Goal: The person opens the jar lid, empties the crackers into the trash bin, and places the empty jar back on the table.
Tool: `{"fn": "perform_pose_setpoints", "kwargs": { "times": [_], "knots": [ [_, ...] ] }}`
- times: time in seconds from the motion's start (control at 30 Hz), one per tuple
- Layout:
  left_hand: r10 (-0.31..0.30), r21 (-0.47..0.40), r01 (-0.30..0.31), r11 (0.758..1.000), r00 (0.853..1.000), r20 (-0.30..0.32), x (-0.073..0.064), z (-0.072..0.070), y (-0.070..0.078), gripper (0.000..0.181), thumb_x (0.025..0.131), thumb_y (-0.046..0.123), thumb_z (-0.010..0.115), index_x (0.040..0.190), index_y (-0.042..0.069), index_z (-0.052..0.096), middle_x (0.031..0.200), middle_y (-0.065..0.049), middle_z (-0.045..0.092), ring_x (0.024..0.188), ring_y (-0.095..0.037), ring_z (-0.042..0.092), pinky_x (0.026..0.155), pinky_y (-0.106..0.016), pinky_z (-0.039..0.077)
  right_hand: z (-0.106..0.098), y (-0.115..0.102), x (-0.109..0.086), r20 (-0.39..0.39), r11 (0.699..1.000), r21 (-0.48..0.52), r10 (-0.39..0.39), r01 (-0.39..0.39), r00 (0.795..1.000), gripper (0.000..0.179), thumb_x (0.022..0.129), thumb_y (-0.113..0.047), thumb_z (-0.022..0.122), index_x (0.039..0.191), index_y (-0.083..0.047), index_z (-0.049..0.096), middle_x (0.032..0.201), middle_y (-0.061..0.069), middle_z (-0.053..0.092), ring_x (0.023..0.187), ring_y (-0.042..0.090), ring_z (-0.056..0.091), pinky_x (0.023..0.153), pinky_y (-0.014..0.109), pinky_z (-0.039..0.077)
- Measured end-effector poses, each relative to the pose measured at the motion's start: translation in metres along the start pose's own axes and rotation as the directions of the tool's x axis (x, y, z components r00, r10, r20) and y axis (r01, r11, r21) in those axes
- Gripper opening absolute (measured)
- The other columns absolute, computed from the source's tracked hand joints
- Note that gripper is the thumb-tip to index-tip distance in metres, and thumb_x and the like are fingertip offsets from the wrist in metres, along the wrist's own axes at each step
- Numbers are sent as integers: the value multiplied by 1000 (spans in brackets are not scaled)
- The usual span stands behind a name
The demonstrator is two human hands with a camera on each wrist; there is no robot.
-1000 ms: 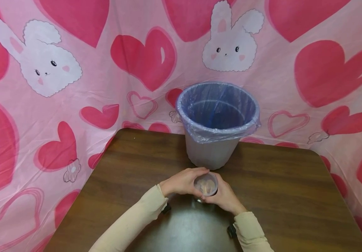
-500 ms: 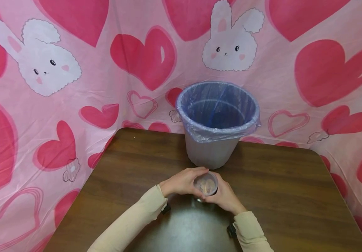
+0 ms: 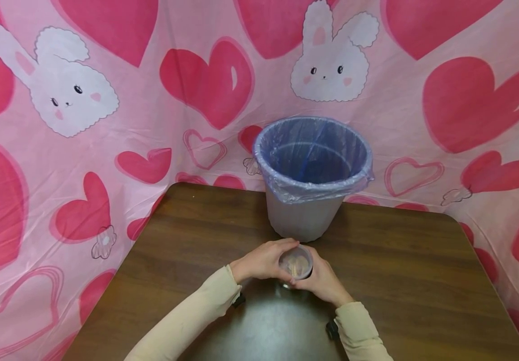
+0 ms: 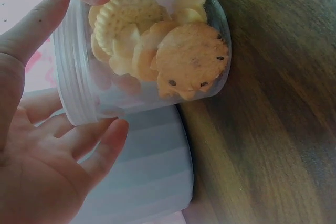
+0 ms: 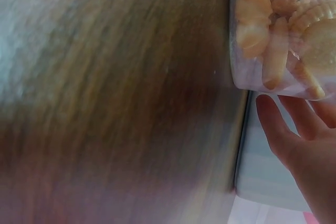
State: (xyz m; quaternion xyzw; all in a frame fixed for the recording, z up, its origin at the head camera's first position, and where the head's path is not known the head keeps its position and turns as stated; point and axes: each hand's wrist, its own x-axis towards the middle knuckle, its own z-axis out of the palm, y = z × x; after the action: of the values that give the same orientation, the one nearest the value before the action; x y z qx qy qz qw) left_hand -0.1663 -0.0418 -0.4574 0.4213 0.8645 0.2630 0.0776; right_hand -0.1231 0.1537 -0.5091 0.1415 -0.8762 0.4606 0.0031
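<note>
A clear plastic cookie jar (image 3: 296, 263) stands upright on the table between both hands. Through its wall in the left wrist view show pale yellow and brown cookies (image 4: 191, 59), some scalloped. My left hand (image 3: 261, 260) holds the jar from the left, its thumb and fingers curved about the ribbed, translucent top (image 4: 73, 72). From the other side my right hand (image 3: 324, 281) holds it too. Finger-shaped cookies (image 5: 275, 53) are visible low in the jar in the right wrist view, with right-hand fingers (image 5: 275, 124) close against the wall.
Behind the jar stands a pale waste bin (image 3: 304, 220) lined with a bluish-purple bag (image 3: 313, 190). The brown wooden table (image 3: 421, 271) has rounded far corners. Pink cloth (image 3: 214, 30) printed with hearts and rabbits hangs round the back and sides.
</note>
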Motion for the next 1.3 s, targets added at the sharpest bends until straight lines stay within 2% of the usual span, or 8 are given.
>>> {"fn": "perform_pose_setpoints", "kwargs": {
  "times": [0.3,0.5,0.83,1.17,1.3],
  "knots": [
    [-36,16,36,999,999,-31,-1,4,2,88,63,48,76,135,11,40,134,-2,45,118,-11,45,98,-27,37,1,1,0,-8,1000,11,-11,11,1000,88,52,-44,83,126,-23,42,117,-1,56,104,14,52,86,38,41],
    [-58,17,59,998,996,-67,-3,6,5,89,62,48,76,133,8,41,132,-3,46,117,-12,46,97,-28,38,1,2,0,-7,1000,10,-23,23,1000,89,52,-48,82,127,-23,41,117,-1,56,104,14,52,86,39,42],
    [-63,36,68,997,991,-118,-4,8,8,90,61,52,75,132,8,42,129,-2,48,115,-12,48,96,-27,39,0,2,0,4,999,26,-22,22,1000,88,52,-47,82,127,-25,41,118,-1,55,104,14,52,86,39,42],
    [-137,19,140,990,983,-118,-5,8,16,90,61,50,76,134,9,41,132,-4,46,116,-16,48,95,-31,41,-1,2,0,7,1000,20,-6,6,1000,91,51,-50,81,128,-26,40,120,1,55,105,14,52,87,41,41],
    [-146,23,150,988,982,-118,-5,8,17,91,61,51,75,134,9,41,132,-5,46,115,-16,49,94,-31,41,-1,2,0,8,1000,23,-5,5,1000,91,51,-51,81,128,-27,39,120,1,55,105,15,52,87,41,41]
  ]
}}
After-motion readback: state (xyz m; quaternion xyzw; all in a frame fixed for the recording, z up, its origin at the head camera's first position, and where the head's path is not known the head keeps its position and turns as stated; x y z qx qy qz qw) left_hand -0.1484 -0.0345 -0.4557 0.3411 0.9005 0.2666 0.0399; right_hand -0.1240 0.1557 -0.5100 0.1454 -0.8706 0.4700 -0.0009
